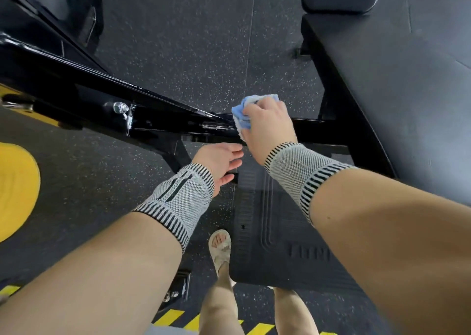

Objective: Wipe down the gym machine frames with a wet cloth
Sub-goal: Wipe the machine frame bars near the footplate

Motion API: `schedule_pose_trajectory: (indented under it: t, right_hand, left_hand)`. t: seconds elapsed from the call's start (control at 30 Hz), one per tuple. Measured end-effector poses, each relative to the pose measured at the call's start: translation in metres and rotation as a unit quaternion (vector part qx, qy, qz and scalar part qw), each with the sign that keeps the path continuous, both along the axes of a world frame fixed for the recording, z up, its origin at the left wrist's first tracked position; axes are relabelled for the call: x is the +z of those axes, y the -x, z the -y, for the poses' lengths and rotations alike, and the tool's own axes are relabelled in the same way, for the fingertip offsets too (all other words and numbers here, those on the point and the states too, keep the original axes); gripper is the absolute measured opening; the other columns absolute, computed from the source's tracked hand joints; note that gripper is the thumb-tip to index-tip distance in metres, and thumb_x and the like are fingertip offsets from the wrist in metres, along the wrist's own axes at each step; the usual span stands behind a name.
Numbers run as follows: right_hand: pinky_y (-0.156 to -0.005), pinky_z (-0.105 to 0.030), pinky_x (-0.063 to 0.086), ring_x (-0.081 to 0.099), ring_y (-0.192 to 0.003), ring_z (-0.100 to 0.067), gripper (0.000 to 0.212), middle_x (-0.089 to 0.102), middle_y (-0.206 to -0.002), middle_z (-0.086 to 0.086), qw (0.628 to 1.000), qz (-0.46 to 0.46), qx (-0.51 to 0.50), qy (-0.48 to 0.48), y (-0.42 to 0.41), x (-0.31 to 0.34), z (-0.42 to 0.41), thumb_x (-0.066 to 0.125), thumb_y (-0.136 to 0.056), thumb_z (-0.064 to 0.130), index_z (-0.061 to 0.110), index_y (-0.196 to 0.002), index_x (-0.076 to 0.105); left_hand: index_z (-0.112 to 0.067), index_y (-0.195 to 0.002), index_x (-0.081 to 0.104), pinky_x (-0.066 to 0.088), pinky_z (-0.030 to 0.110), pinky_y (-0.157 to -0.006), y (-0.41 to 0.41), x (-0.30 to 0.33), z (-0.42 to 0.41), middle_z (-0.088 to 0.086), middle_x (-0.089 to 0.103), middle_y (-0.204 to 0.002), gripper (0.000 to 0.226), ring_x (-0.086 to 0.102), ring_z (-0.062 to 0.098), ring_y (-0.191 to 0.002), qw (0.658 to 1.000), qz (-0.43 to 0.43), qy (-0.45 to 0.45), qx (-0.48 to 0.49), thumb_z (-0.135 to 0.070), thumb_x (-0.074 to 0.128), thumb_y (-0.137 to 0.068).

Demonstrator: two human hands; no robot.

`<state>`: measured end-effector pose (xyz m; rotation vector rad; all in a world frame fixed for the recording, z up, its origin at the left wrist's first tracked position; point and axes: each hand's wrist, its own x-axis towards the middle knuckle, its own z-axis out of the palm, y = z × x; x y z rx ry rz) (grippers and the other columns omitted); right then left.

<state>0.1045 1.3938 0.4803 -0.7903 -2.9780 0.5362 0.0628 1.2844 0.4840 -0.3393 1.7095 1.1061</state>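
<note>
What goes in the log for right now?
right hand: grips blue cloth on black frame bar | left hand: open, below the bar | step: wiping

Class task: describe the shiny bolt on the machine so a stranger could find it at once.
Start at the glossy black frame beam slanting across the speckled floor. Follow it left from the blue cloth to its joint: the bolt is the only bright silver piece there.

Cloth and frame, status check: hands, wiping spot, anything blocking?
Right hand grips blue cloth, pressed on black frame bar. Left hand open, hanging just below bar. Nothing blocking the wipe.
</note>
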Motion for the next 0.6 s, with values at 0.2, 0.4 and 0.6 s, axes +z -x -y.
schedule_pose_trajectory:
  t: [0.2, 0.4, 0.6]
  right_hand:
    - [-0.094, -0.039, 0.039, 0.04, -0.112, -0.035, 0.041, 0.044, -0.125, -0.017, 0.982, 0.077, -0.168, -0.042, -0.045, 0.001, -0.016, 0.055, -0.083, 0.002, 0.007, -0.123, 0.046]
    - [-0.093, -0.036, 0.038, 0.038, -0.114, -0.031, 0.043, 0.043, -0.125, -0.012, 0.996, 0.074, 0.049, -0.03, -0.028, 0.005, 0.003, 0.054, -0.083, 0.002, 0.009, -0.124, 0.045]
    - [-0.088, -0.034, 0.041, 0.048, -0.112, -0.031, 0.04, 0.045, -0.122, -0.013, 0.963, 0.159, -0.194, 0.095, -0.056, 0.001, 0.018, 0.065, -0.084, 0.019, 0.012, -0.119, 0.047]
  left_hand:
    - [-0.02, -0.104, 0.067, 0.046, 0.036, -0.095, 0.003, 0.005, 0.001, -0.001, 0.069, -0.114, 0.029, 0.064, 0.014, -0.107, 0.999, -0.042, -0.007, -0.013, -0.004, 0.044, -0.099]
    - [-0.016, -0.114, 0.066, 0.045, 0.037, -0.094, 0.0, 0.014, 0.004, 0.0, 0.069, -0.113, 0.028, 0.063, 0.017, -0.107, 0.999, -0.042, 0.001, -0.017, -0.006, 0.045, -0.099]
    - [-0.017, -0.109, 0.066, 0.044, 0.039, -0.096, -0.008, 0.031, 0.015, 0.0, 0.069, -0.113, 0.028, 0.064, 0.015, -0.105, 0.998, -0.042, 0.015, -0.042, -0.007, 0.042, -0.099]
